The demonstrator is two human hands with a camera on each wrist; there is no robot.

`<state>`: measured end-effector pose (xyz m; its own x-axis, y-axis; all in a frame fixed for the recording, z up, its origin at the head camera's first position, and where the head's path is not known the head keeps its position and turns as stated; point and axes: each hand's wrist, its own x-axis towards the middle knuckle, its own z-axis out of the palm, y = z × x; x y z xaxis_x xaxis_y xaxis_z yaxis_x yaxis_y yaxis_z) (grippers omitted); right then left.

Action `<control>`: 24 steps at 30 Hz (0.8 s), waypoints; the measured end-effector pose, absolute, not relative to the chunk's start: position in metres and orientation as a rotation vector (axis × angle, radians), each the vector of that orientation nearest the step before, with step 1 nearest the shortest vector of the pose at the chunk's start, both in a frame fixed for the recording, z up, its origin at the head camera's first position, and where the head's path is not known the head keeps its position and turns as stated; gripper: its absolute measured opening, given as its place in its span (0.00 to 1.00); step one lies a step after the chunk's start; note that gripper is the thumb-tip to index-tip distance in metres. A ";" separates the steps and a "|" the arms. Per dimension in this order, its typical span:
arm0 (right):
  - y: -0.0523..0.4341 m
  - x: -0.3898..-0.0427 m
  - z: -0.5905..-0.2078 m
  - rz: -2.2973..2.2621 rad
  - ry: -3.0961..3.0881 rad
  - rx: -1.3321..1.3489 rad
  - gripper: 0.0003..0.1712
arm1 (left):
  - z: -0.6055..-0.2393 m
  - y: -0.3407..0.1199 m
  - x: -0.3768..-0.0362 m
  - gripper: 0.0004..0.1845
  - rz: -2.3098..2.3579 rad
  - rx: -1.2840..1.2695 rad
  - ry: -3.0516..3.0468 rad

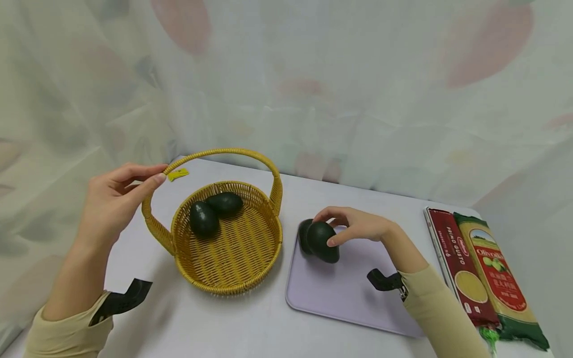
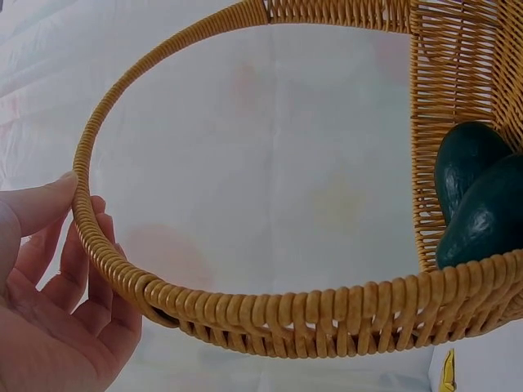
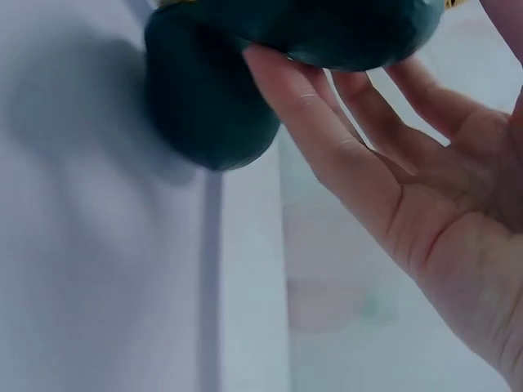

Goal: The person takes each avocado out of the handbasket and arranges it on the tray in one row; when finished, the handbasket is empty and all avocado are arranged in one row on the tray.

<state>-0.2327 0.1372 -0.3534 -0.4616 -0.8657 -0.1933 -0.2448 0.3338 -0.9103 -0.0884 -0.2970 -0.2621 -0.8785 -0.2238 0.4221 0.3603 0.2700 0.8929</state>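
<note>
My left hand pinches the wrapped handle of a yellow wicker basket between thumb and fingers. Two dark green avocados, one upright and one lying sideways, touch each other inside it, toward the back left. Over the left end of a pale lilac tray, my right hand grips a dark avocado with thumb and fingers. Another avocado is on the tray right behind the held one, partly hidden by it in the head view.
A red spaghetti packet and a green and gold Olivoila packet lie right of the tray. A small yellow wrapper lies behind the basket's left side. A patterned curtain hangs along the table's back edge.
</note>
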 end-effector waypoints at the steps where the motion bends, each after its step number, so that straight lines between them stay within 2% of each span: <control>1: 0.141 -0.231 -0.357 -1.158 1.902 -0.951 0.30 | -0.262 -0.297 -0.089 0.10 -1.642 -0.124 -2.075; 17: 0.169 -0.214 -0.406 -1.642 1.851 -0.367 0.35 | -0.263 -0.297 -0.089 0.10 -1.634 -0.114 -2.074; 24: 0.172 -0.209 -0.414 -1.699 1.888 -0.269 0.35 | -0.262 -0.297 -0.088 0.09 -1.641 -0.106 -2.069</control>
<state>-0.2095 0.1723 -0.4143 -0.8122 -0.5110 -0.2814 0.2262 0.1688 -0.9593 -0.0883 -0.2969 -0.2625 -0.8753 -0.2377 0.4210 0.3559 0.2726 0.8939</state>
